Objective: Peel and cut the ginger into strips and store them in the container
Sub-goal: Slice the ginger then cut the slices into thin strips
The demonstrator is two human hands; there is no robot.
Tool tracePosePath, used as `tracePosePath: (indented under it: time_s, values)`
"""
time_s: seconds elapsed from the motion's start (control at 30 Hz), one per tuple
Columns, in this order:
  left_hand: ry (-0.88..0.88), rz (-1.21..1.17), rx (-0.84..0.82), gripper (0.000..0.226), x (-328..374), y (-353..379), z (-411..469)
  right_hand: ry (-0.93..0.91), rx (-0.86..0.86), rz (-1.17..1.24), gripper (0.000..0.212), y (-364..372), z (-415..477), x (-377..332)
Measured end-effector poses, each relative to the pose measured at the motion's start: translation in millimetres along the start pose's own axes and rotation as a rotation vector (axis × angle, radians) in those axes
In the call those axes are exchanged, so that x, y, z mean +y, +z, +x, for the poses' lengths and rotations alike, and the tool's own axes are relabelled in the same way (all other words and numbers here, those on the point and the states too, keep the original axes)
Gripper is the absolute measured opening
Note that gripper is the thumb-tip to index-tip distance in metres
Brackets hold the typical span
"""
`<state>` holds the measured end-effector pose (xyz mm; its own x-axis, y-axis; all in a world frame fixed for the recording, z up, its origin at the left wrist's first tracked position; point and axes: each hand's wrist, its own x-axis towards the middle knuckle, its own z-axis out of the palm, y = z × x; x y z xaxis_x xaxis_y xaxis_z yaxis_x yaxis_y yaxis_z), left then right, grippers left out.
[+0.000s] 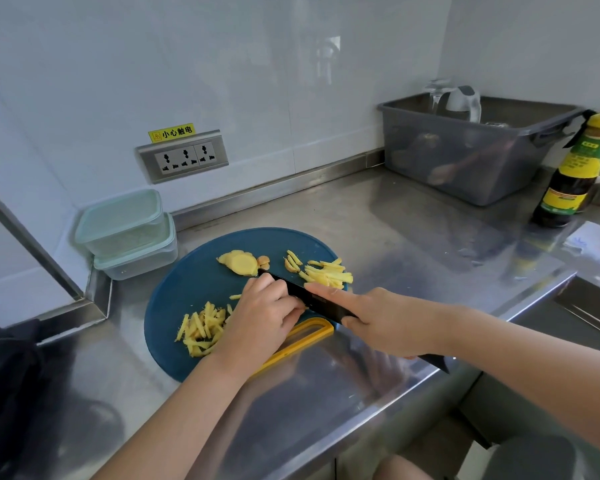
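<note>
A round blue cutting board (194, 282) with a yellow handle lies on the steel counter. Peeled ginger slices (239, 262) sit at its far side. One heap of ginger strips (201, 329) lies at the near left, another heap of strips (328, 274) at the far right. My right hand (378, 320) grips the handle of a black knife (305, 295), index finger stretched along the blade's spine. My left hand (267, 310) rests on the board with curled fingers against the blade; what it holds is hidden. Two stacked lidded containers (125, 233) stand left of the board.
A grey plastic bin (465, 157) with a kettle and glass stands at the back right. A dark sauce bottle (572, 174) is at the right edge, a paper (593, 237) beside it. A wall socket (182, 155) sits behind. A dark cloth (11, 375) lies at left.
</note>
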<state>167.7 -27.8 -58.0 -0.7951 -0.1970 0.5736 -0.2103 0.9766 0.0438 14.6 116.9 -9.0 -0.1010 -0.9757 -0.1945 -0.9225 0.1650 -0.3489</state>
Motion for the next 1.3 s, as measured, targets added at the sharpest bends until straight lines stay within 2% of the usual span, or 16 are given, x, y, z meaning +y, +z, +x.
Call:
tracePosePath:
  time_s: [0.27, 0.43, 0.67, 0.83, 1.0, 1.2, 1.3]
  values:
    - [-0.069, 0.003, 0.001, 0.009, 1, -3, 0, 0.013, 0.023, 0.039, 0.062, 3, 1, 0]
    - [-0.048, 0.026, 0.000, 0.005, 2, -4, 1, 0.104, -0.014, 0.232, 0.063, -1, -13, 4]
    - [0.077, 0.004, -0.048, 0.014, 3, -5, 2, 0.111, -0.029, 0.193, 0.063, -1, -10, -2]
    - [0.037, -0.013, -0.067, 0.019, 5, -4, 5, 0.117, -0.009, 0.232, 0.063, -3, -7, -2]
    - [-0.004, -0.062, -0.080, 0.032, 8, -4, 7, 0.085, 0.026, 0.144, 0.061, 0, 7, -7]
    - [-0.049, -0.050, -0.072, 0.034, 11, -3, 9, 0.044, 0.042, 0.135, 0.061, 2, 5, -5]
    - [-0.050, -0.049, -0.066, 0.025, 10, -2, 9, 0.050, 0.035, 0.099, 0.062, 4, -11, -2]
